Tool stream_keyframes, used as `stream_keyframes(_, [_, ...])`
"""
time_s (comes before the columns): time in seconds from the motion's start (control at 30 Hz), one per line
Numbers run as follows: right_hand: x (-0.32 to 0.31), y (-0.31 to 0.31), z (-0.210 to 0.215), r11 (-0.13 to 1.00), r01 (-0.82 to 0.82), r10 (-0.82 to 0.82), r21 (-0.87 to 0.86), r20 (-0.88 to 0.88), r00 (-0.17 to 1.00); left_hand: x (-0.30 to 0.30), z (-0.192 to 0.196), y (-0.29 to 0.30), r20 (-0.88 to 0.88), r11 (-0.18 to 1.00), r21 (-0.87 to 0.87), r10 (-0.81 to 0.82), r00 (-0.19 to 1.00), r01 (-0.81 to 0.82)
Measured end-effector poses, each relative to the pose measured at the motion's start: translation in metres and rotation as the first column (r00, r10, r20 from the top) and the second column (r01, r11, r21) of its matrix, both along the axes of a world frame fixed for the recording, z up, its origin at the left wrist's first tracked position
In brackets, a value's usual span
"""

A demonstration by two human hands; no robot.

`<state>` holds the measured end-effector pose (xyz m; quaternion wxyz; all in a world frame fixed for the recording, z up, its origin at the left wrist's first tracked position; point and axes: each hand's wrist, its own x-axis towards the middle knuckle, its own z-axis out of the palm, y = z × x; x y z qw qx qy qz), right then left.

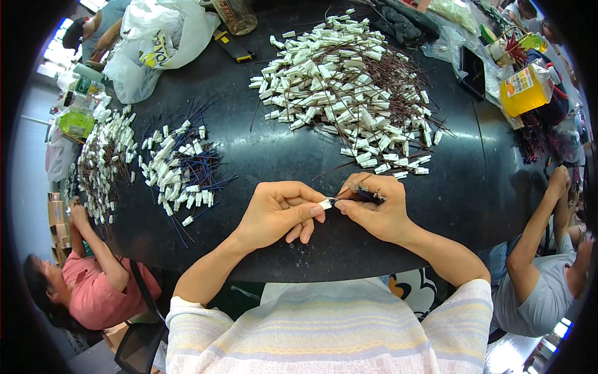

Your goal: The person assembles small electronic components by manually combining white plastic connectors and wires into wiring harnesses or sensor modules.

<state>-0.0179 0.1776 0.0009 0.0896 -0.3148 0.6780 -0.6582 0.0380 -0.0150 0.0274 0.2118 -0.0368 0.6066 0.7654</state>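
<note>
Over the near part of the black table, my left hand (pixel 271 213) pinches a small white plastic connector (pixel 325 204) between thumb and fingers. My right hand (pixel 385 213) meets it from the right, thumb and forefinger closed at the connector's end. A thin dark blue bundle (pixel 372 197), which looks like wires with small metallic ends, lies in the right hand's grip; most of it is hidden. Beyond my hands spreads a large pile of white connectors with brown wires (pixel 317 78). To the left is a smaller pile of white connectors with blue wires (pixel 177 165).
Another connector pile (pixel 107 159) lies farther left, near a co-worker in pink (pixel 103 290). A yellow-black utility knife (pixel 233 47) and white plastic bag (pixel 168 34) sit at the back left. At right are a phone (pixel 473 71), a yellow drink bottle (pixel 528 90) and a co-worker in grey (pixel 539 293).
</note>
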Motion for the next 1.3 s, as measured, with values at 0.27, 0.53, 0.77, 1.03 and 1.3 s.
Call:
stream_keyframes(0.27, [-0.001,0.004,0.011,0.998,-0.041,0.031,0.051,0.185,0.982,-0.003,0.008,0.005,-0.052,0.999,0.001,0.033,0.998,-0.033])
stream_keyframes(0.53, [-0.002,0.004,0.007,0.995,-0.075,0.059,0.073,0.194,0.979,-0.001,0.003,0.006,-0.040,0.999,-0.033,0.015,0.999,-0.017])
stream_keyframes(0.77, [-0.020,0.022,0.018,0.990,0.081,-0.031,-0.113,0.387,0.922,-0.025,0.009,0.004,-0.237,0.969,-0.246,-0.075,0.969,0.015])
stream_keyframes(1.03, [-0.027,0.024,0.015,0.971,0.030,0.102,-0.236,0.527,0.844,-0.069,-0.032,0.026,-0.740,0.582,-0.663,-0.415,0.529,-0.470])
stream_keyframes(1.3, [-0.017,0.013,0.009,0.993,0.025,-0.047,0.113,0.196,0.979,-0.029,-0.004,0.002,-0.516,0.724,-0.626,-0.104,0.850,-0.291])
